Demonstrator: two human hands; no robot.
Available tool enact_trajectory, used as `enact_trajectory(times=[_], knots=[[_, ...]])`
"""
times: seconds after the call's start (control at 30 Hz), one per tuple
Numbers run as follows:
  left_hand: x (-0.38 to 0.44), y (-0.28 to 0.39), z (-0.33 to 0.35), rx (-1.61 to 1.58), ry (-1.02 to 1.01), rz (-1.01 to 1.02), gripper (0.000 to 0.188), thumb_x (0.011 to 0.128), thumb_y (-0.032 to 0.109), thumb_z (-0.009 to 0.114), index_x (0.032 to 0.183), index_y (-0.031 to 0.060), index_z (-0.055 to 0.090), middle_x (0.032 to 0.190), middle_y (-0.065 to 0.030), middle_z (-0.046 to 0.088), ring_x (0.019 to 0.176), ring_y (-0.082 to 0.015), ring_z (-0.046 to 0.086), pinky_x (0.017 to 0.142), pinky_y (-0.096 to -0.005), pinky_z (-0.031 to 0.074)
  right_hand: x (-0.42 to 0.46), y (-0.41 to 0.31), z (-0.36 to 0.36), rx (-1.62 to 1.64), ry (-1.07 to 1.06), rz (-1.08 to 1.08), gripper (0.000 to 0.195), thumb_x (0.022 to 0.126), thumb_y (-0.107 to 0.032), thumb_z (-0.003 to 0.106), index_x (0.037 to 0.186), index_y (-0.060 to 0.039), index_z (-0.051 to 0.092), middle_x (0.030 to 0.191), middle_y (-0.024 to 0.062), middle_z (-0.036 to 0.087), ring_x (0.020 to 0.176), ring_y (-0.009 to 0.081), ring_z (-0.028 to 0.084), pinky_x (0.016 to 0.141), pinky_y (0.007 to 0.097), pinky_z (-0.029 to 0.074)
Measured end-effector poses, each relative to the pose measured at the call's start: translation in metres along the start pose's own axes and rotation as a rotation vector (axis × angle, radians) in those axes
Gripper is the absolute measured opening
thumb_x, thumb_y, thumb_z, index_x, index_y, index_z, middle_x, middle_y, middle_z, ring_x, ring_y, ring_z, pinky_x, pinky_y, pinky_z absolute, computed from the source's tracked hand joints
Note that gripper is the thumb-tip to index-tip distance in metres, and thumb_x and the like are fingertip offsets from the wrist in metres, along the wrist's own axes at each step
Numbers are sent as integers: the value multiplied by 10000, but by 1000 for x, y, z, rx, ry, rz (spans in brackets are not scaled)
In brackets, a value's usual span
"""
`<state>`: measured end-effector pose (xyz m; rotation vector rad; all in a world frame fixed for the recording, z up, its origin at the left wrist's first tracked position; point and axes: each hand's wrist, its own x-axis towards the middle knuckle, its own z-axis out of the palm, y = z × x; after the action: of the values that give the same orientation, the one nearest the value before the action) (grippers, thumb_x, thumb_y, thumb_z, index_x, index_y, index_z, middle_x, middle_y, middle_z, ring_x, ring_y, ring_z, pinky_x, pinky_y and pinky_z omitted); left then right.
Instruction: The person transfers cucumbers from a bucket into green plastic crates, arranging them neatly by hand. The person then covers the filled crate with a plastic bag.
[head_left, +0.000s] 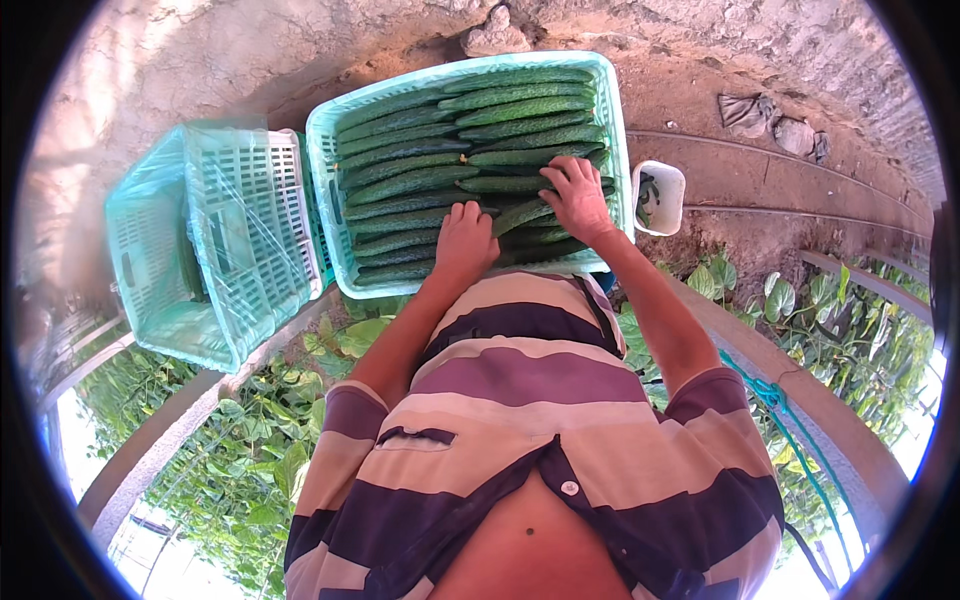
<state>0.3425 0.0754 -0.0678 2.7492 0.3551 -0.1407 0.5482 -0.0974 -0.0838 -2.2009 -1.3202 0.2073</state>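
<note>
Long, bumpy green cucumbers lie side by side in two columns in a large pale-green plastic crate before me. My left hand rests on the cucumbers near the middle of the crate, its fingers curled at the inner end of one. Over the right column is my right hand, fingers bent down onto the cucumbers near the crate's right wall. A cucumber lies at a slant between the two hands, its tip by my left fingers. Whether either hand grips a cucumber cannot be told.
Left of the crate stands another crate lined with thin green plastic film, a dark-green shape showing through. At the right sits a small white container with small dark-green pieces. Rails or pipes cross the soil. Leafy vines grow near me.
</note>
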Motion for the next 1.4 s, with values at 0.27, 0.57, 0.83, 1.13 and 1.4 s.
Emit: enact_trajectory(times=[0.27,0.57,0.83,1.13,1.4], knots=[[19,5,-36,-51,78,46,404,814,85,810,1152,48,591,1126,-143,587,1065,-363,619,853,-485,508,-10,-27,-7,-53,-102,-66,439,859,-98,726,1293,-73,667,1229,120,591,1181,338,568,1063,486,438],[39,-23,-18,-107,56,-72,455,846,187,827,1233,91,607,1214,-107,586,1173,-348,577,954,-497,485,0,-19,13,-146,-111,-132,401,824,-52,670,1222,-88,640,1192,115,577,1144,323,560,989,445,471],[10,-67,3,-250,171,-169,386,885,207,826,1231,117,681,1199,-103,587,1152,-361,561,970,-488,497,-3,-19,15,-60,-115,-93,475,839,-272,828,1260,-144,648,1231,85,575,1192,318,545,1039,489,442],[-2,-85,18,-447,234,-252,379,886,167,833,1227,119,677,1128,-93,608,1109,-334,563,963,-452,489,-6,-7,33,-148,-97,-237,527,860,-264,829,1350,-216,644,1378,88,552,1352,325,516,1181,537,388],[-1,-93,16,-488,201,-246,456,833,69,785,1269,55,653,1149,-121,608,1085,-300,598,1001,-422,509,0,-40,16,-124,-12,-195,494,817,-131,782,1286,-63,640,1277,114,594,1262,333,554,1092,512,425]])
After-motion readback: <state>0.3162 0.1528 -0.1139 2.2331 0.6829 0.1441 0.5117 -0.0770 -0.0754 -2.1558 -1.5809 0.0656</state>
